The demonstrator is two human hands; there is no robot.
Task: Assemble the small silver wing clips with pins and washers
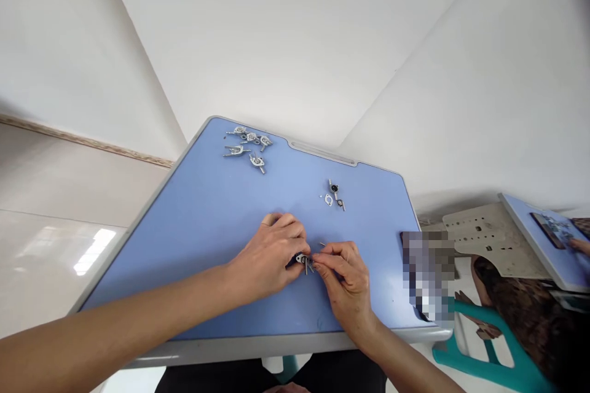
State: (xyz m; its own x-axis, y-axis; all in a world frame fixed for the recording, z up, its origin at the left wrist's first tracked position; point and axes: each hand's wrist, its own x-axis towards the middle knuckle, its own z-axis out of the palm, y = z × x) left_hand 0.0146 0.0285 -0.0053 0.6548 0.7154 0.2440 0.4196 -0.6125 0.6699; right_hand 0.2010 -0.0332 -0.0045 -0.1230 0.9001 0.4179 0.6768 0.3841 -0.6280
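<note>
My left hand [276, 252] is closed around a small metal valve [302, 258] with a flat flange and thin stems, just above the blue desk. Thumb and fingertips of my right hand [348, 276] pinch together at the valve's right side; what they grip is mostly hidden. A thin metal tip pokes up by the right index finger. Farther back lie loose parts: a valve body with a black round face [334, 188], a flat plate with a hole [329, 199] and a small lever-like piece [340, 203].
Several similar metal valves [251, 137] lie in a group at the desk's back left. A pixelated object [426, 276] rests at the right edge of the desk [207, 196]. White walls stand behind. At right are a green chair [498, 344], another desk and a person's hand [579, 246].
</note>
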